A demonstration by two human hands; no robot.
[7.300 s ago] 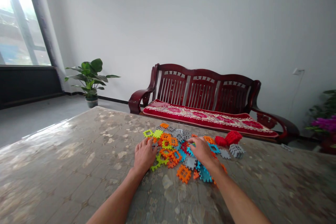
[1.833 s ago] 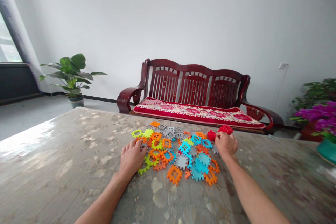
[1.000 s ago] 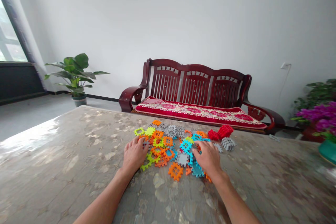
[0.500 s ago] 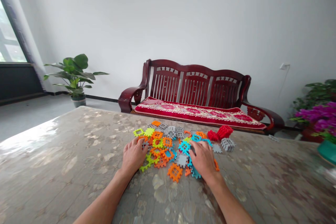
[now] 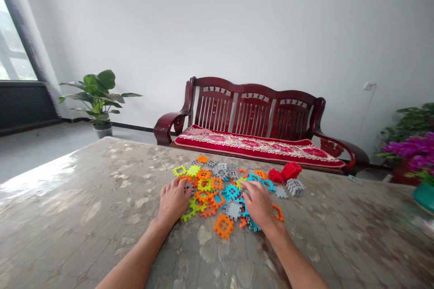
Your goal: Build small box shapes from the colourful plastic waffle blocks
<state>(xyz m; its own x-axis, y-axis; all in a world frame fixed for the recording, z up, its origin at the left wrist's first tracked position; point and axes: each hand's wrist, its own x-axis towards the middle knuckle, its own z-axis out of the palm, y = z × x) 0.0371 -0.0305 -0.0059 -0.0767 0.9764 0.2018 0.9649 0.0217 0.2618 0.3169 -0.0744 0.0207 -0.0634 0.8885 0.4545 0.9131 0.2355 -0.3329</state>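
Head view. Flat notched pieces (image 5: pixel 217 184) lie in a low, overlapping heap toward the middle of the far edge of the surface (image 5: pixel 111 216); the loose spread leaves many faces uppermost, presumably easing reach. The left hand (image 5: pixel 173 198) rests palm down at the heap's left border, fingers curled over it, perhaps as a steadying stop; whether its grip encloses a piece cannot be told. The right hand (image 5: pixel 259 203) bends over the heap's right half, its grip narrow between thumb and forefinger, beside a blue windowed piece (image 5: pixel 232 192); any contact beneath is hidden. An orange windowed square (image 5: pixel 224 226) lies nearest the near edge. Toward the far right corner stand a red stack (image 5: pixel 292 170) and a grey stack (image 5: pixel 295 187), apparently kept together by colour. The right hand covers several blue pieces, the chief obstruction to sight. Beyond the far edge stands a wooden bench (image 5: pixel 252 119); a potted plant (image 5: pixel 101 90) stands beyond the far left corner.
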